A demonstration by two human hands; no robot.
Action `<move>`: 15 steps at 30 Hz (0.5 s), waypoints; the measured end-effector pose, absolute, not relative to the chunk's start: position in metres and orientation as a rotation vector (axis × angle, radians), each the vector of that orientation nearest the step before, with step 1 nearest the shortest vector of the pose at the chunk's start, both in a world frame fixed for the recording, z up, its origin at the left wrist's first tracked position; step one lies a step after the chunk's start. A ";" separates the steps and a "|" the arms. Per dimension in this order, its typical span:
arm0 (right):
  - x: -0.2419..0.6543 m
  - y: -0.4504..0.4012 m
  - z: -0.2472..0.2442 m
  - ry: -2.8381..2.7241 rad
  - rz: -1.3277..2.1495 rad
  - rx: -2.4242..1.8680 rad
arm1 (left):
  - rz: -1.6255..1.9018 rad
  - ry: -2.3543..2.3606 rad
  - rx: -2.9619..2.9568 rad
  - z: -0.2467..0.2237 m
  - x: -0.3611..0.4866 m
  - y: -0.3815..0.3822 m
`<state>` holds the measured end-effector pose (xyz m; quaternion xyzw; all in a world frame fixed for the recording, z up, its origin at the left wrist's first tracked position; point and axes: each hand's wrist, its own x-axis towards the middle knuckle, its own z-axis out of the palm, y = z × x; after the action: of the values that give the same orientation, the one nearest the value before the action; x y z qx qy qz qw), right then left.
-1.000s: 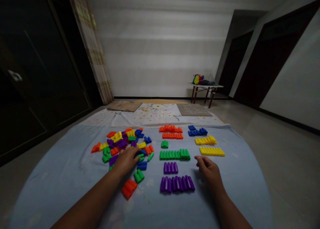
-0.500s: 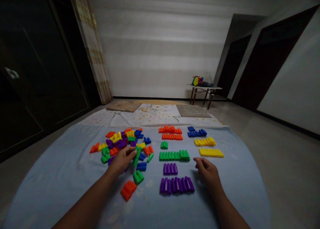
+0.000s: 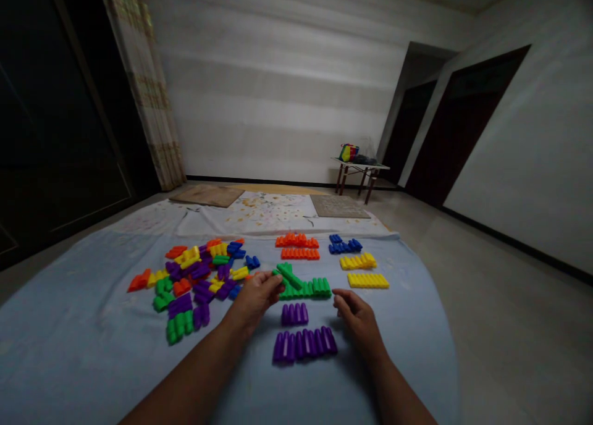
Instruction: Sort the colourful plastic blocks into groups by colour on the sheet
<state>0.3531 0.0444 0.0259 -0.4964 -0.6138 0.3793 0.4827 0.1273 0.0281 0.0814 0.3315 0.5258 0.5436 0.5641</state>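
My left hand [image 3: 260, 292] pinches a long green plastic block [image 3: 290, 277], made of rounded tubes, between thumb and fingertips. The block is held tilted above the row of green blocks [image 3: 308, 288] and hides part of it. Just right of that row is my right hand [image 3: 354, 311], holding nothing, its fingers loosely curled and slightly apart. Nearer me lie a short purple group [image 3: 294, 314] and a longer purple row [image 3: 304, 345]. Left of my left hand spreads a mixed pile of blocks [image 3: 200, 270] in several colours, partly hidden by that hand.
Orange rows [image 3: 300, 254] lie behind the green ones. Blue blocks [image 3: 345, 246] and yellow rows [image 3: 368, 281] are at the right. A light blue cloth [image 3: 389, 351] covers the table. Two boards [image 3: 340, 206] rest at its far side. A small table [image 3: 360, 164] stands by the wall.
My left hand has moved right from the mixed pile to the green row, carrying the green block. My right hand stays beside the rows. The camera view has turned slightly right.
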 end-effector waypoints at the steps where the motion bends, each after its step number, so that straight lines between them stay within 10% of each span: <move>1: 0.352 0.044 0.026 -1.513 0.926 -1.205 | 1.260 1.227 0.790 0.079 0.137 0.030; 15: 0.349 0.045 0.021 -1.654 0.820 -1.113 | 1.259 1.240 0.844 0.066 0.174 0.041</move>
<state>0.3489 0.0446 0.0214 -0.4550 -0.6759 0.3351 0.4731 0.1740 0.0412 0.0661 0.3578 0.5257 0.5335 0.5577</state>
